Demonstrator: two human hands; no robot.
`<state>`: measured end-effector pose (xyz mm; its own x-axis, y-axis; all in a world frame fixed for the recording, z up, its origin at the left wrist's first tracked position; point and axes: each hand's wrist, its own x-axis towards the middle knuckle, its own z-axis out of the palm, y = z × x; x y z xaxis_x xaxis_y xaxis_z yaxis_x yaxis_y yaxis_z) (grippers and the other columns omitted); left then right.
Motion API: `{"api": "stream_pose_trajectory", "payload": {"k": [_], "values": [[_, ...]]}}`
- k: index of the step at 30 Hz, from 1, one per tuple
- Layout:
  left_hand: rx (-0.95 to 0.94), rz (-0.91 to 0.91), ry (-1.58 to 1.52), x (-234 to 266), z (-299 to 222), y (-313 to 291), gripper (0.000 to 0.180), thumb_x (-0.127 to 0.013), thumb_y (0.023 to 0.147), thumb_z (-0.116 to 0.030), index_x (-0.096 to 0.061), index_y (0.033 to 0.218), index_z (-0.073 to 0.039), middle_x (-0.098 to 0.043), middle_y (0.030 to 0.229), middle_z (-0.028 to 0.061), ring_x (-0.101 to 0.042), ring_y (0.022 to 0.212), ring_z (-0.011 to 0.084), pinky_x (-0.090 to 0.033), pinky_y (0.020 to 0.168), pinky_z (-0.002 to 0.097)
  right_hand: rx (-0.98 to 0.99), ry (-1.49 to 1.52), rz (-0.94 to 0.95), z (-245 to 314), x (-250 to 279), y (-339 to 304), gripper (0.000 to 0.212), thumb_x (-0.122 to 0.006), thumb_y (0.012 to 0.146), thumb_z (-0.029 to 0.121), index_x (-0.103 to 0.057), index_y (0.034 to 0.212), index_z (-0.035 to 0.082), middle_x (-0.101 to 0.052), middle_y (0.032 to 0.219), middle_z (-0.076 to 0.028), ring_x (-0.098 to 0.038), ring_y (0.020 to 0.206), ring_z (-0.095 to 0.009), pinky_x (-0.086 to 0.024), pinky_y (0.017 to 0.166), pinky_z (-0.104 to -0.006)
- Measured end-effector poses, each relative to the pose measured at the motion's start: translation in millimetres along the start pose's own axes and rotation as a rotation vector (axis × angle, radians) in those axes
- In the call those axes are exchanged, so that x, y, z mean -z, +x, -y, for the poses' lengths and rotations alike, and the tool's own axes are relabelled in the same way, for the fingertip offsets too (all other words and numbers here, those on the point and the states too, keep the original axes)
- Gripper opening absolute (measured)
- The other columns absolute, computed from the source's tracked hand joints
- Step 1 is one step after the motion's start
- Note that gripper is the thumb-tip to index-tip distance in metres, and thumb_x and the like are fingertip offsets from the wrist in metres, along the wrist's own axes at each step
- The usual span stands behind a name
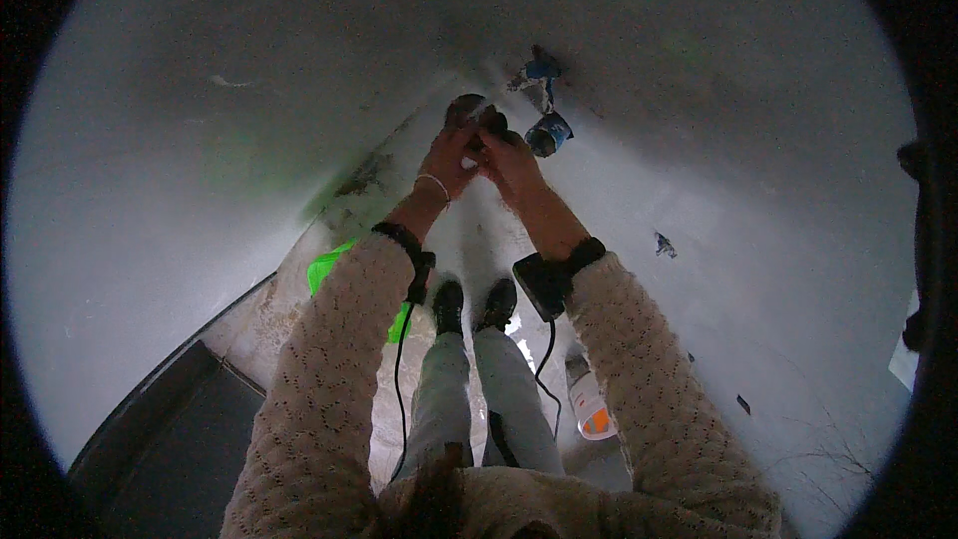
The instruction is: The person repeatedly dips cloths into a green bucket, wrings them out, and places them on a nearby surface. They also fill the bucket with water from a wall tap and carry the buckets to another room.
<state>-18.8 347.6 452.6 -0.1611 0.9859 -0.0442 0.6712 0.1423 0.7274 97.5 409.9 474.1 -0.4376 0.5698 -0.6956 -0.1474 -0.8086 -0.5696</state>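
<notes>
My left hand (454, 160) and my right hand (509, 162) meet in front of me, arms stretched forward, with their fingers closed around a dark, rounded object (465, 110). Its exact kind is too dim to tell, and the fingers cover much of its near side. A white band circles my left wrist. Just right of the object is a short blue cylinder (548, 135) with a dark end, next to a crumpled blue and white piece (541, 70). Each forearm wears a black strap with a cable hanging from it.
Pale walls meet in a corner ahead. Bright green material (327, 266) shows beside my left forearm. A white bucket (596, 425) with orange on it stands by my right leg. At lower left is a dark panel (180, 444); a dark mark (665, 245) dots the right wall.
</notes>
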Motion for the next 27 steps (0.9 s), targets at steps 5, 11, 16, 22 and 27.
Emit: {"api": "stream_pose_trajectory", "payload": {"k": [5, 11, 16, 22, 27], "values": [[-0.050, 0.040, 0.224, 10.0, 1.2, 26.4, 0.023, -0.057, 0.074, -0.009, -0.060, 0.097, -0.008, -0.059, 0.104, 0.0122, -0.053, 0.098, 0.0313, -0.046, 0.084, 0.0385, 0.072, 0.045, -0.187, 4.6, -7.0, -15.6, 0.032, -0.060, 0.086, 0.026, -0.050, 0.113, 0.013, -0.059, 0.087, -0.002, -0.057, 0.072, -0.014, -0.043, 0.056, -0.0295], [0.273, -0.307, -0.147, 36.5, 42.3, 41.2, 0.018, -0.050, 0.081, -0.011, -0.060, 0.096, -0.009, -0.060, 0.097, 0.0136, -0.056, 0.092, 0.0326, -0.047, 0.080, 0.0399, 0.010, 0.054, -0.419, -5.5, 5.3, -14.8, 0.030, -0.052, 0.090, 0.036, -0.047, 0.114, 0.019, -0.056, 0.106, 0.002, -0.055, 0.088, -0.013, -0.042, 0.066, -0.0291], [0.342, -0.394, -0.025, 63.9, 69.4, 22.4, 0.018, -0.048, 0.081, -0.011, -0.060, 0.095, -0.009, -0.060, 0.090, 0.0136, -0.055, 0.088, 0.0332, -0.046, 0.078, 0.0407, 0.207, 0.096, -0.222, -11.0, -2.2, 11.0, 0.037, -0.053, 0.089, 0.037, -0.047, 0.120, 0.018, -0.056, 0.106, 0.002, -0.049, 0.095, -0.014, -0.039, 0.078, -0.0313], [-0.015, -0.340, 0.066, 89.6, 30.5, 19.1, 0.022, -0.050, 0.071, -0.004, -0.062, 0.088, -0.010, -0.059, 0.087, 0.0131, -0.054, 0.091, 0.0323, -0.043, 0.083, 0.0397, 0.438, -0.518, -0.137, 11.0, -22.9, 12.0, 0.050, -0.059, 0.083, 0.035, -0.045, 0.125, 0.012, -0.056, 0.118, -0.004, -0.052, 0.108, -0.020, -0.041, 0.083, -0.0315], [-0.146, -0.129, -0.318, 76.5, -43.3, 32.5, 0.025, -0.053, 0.069, -0.006, -0.060, 0.092, -0.010, -0.056, 0.100, 0.0131, -0.051, 0.097, 0.0321, -0.040, 0.089, 0.0388, 0.602, -1.062, -0.004, 28.1, -30.5, -8.1, 0.046, -0.053, 0.087, 0.020, -0.039, 0.129, 0.011, -0.045, 0.130, -0.014, -0.053, 0.107, -0.033, -0.043, 0.091, -0.0393]]}}
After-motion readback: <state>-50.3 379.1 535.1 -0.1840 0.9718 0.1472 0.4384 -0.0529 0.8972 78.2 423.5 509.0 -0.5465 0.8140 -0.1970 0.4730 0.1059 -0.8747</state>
